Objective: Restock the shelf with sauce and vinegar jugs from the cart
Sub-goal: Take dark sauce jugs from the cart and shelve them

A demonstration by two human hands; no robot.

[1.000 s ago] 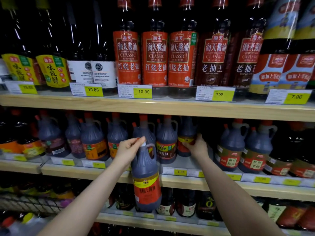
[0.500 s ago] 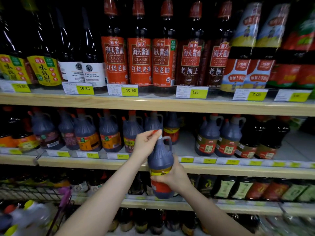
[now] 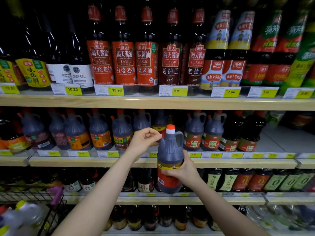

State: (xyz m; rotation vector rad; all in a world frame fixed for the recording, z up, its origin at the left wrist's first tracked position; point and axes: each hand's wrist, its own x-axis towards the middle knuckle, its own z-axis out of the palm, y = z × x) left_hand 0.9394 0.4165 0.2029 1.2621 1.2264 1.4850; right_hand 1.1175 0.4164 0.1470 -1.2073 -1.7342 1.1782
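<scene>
Presently, a dark sauce jug [image 3: 170, 160] with an orange cap and a red-and-yellow label is held upright at centre frame, in front of the edge of the middle shelf [image 3: 102, 161] and clear of it. The right hand [image 3: 183, 171] wraps the jug's label band from the right side, fingers curled across the front. The left hand [image 3: 144, 139] sits at the jug's upper left shoulder, fingers curled with thumb and forefinger pinched together beside the neck; whether they actually touch the jug cannot be determined. On the middle shelf behind, a row of similar jugs [image 3: 98, 133] stands left of centre, and two more jugs [image 3: 202, 133] stand right of centre. Tall soy sauce bottles [image 3: 126, 62] line the upper shelf above yellow price tags [image 3: 115, 90]. A wire cart [image 3: 51, 206] occupies the lower left corner, its contents blurred.
</scene>
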